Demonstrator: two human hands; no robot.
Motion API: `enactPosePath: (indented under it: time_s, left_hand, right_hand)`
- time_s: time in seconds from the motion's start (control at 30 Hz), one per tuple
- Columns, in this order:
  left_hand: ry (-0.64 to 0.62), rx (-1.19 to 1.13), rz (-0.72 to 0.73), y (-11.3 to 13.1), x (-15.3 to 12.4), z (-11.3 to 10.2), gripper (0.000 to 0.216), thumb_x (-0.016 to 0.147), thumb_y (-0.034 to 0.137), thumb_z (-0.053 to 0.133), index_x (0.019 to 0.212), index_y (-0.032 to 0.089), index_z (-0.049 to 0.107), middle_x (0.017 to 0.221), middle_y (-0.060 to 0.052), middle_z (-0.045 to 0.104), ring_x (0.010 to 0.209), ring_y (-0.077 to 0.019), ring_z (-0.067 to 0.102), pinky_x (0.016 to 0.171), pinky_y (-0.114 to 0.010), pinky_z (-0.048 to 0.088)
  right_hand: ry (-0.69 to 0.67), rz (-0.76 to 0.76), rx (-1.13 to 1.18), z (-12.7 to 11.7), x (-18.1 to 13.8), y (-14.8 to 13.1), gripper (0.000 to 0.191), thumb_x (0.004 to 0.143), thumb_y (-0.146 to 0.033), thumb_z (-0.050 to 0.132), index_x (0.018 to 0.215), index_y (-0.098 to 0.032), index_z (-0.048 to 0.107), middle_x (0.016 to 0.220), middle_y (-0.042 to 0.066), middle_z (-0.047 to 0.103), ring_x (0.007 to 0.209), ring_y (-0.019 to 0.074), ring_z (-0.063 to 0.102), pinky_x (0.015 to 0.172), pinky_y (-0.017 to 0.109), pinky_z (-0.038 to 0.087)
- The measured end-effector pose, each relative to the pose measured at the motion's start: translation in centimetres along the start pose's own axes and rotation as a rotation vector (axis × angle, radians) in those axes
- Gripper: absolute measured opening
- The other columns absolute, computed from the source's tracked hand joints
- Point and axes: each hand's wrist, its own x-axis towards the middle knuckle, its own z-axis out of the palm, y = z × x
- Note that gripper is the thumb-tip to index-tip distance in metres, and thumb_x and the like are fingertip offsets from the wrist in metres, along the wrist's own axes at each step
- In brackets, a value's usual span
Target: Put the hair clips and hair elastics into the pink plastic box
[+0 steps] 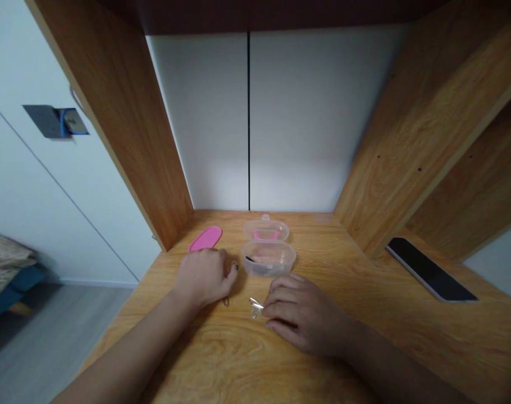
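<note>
Currently, right hand (300, 317) pinches a small metal piece (255, 306) on the surface (222, 359) near the open clear case (269, 259), left hand (205, 278) curled alongside; pickup appears underway, needing a fine fingertip grip.

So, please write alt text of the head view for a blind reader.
Two hands rest on a wooden desk: the right hand pinches a small shiny piece, the left hand lies curled beside it. Behind them lie an open clear box, a pink oval and a phone.
</note>
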Motion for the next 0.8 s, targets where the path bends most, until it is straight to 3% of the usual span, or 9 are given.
enactPosePath:
  time_s: [0.1, 0.27, 0.57, 0.8]
  left_hand:
    - [-0.083, 0.093, -0.013, 0.3, -0.4, 0.4, 0.047, 0.086, 0.053, 0.05, 0.06, 0.017, 0.067, 0.062, -0.017, 0.068, 0.061, -0.034, 0.067, 0.06, -0.04, 0.048]
    - [-0.14, 0.177, -0.017, 0.8, -0.8, 1.1, 0.042, 0.085, 0.045, 0.05, 0.069, 0.015, 0.073, 0.069, -0.02, 0.072, 0.065, -0.0324, 0.071, 0.061, -0.037, 0.048]
    - [-0.181, 0.143, 0.068, 1.9, -1.3, 1.3, 0.033, 0.081, 0.039, 0.052, 0.074, 0.015, 0.074, 0.073, -0.021, 0.073, 0.066, -0.0365, 0.071, 0.06, -0.041, 0.05]
    - [-0.179, 0.109, 0.065, 1.6, -1.2, 1.5, 0.03, 0.081, 0.034, 0.051, 0.068, 0.017, 0.072, 0.07, -0.018, 0.073, 0.063, -0.0347, 0.07, 0.057, -0.038, 0.047]
  right_hand:
    - [-0.022, 0.045, -0.02, 0.1, -0.1, 0.1, 0.015, 0.097, -0.029, 0.059, 0.101, -0.022, 0.071, 0.09, 0.005, 0.072, 0.086, 0.0203, 0.062, 0.079, 0.037, 0.048]
    - [-0.088, 0.159, -0.015, 0.3, -0.3, 0.4, 0.027, 0.099, -0.029, 0.058, 0.126, -0.025, 0.065, 0.104, 0.006, 0.07, 0.096, 0.022, 0.062, 0.081, 0.035, 0.048]
    - [-0.03, 0.169, 0.084, 1.0, -0.5, 1.3, 0.027, 0.101, -0.026, 0.058, 0.126, -0.025, 0.066, 0.104, 0.006, 0.069, 0.098, 0.0205, 0.062, 0.085, 0.033, 0.049]
    - [0.0, 0.172, 0.097, 0.9, -0.7, 1.1, 0.027, 0.097, -0.017, 0.057, 0.118, -0.028, 0.071, 0.099, 0.004, 0.064, 0.089, 0.0179, 0.061, 0.076, 0.029, 0.049]
